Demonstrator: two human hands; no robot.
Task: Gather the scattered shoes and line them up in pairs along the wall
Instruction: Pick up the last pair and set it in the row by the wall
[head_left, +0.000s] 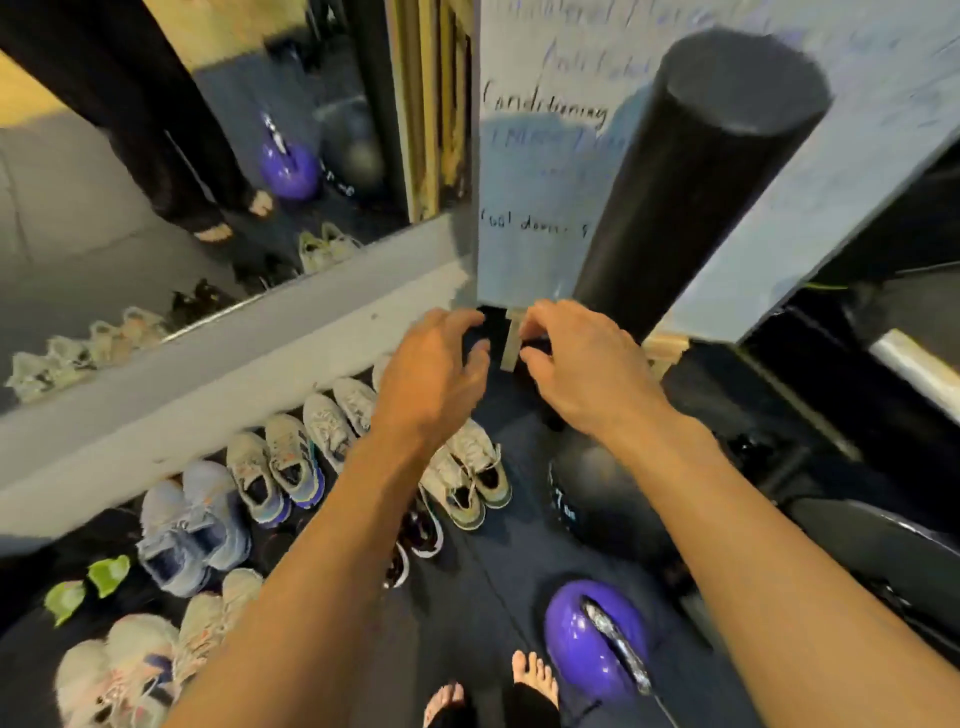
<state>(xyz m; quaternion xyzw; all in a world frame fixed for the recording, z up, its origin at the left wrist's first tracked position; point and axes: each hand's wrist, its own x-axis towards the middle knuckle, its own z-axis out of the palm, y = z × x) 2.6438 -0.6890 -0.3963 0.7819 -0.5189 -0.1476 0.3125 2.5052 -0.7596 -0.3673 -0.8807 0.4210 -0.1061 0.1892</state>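
Shoes (291, 467) stand mostly paired along the wall (218, 395), below and left of both hands. The left hand (436, 374) and right hand (582, 364) hover spread and empty over dark floor. A beige pair (467, 478) sits beneath the left wrist; I'd grasp it by the heels and keep the toes level with the row.

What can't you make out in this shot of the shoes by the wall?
Head view only:
- What the hands, left hand and right hand, are reaching for: the spot under the whiteboard is dark, and the fingers cover it.
- The black shoes: largely hidden by the left forearm.
- The whiteboard writing: mostly blurred, and the black foam roller blocks part.
- The pale shoes at bottom left: cut by the frame edge.
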